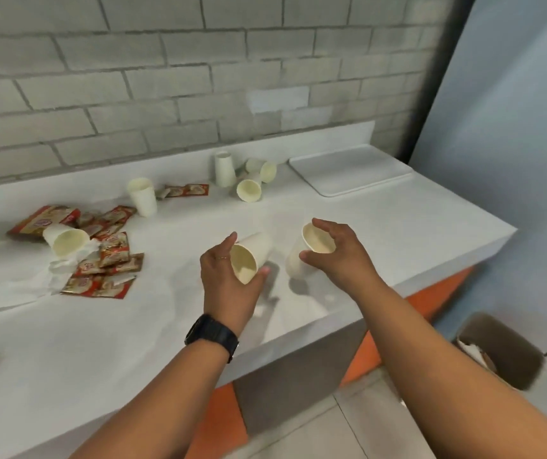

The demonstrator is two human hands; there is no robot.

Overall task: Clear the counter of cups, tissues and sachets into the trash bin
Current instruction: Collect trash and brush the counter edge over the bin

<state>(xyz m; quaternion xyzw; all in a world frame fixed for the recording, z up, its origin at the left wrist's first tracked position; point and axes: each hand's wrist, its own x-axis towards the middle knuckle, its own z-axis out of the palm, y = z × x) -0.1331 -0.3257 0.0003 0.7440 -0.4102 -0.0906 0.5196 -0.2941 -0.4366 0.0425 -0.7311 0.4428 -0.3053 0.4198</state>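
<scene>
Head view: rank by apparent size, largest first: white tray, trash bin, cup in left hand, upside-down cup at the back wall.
1. white tray
2. trash bin, partly cut off by the right forearm, so its gap to the tray is unsure
3. cup in left hand, nearer the camera
4. upside-down cup, farther away; both cups look like the same type

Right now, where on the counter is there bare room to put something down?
Bare counter lies between the white tray and the right hand, and in front of the left hand toward the near edge. It is crowded at the left, where red sachets, tissues and a tipped paper cup lie.
</scene>
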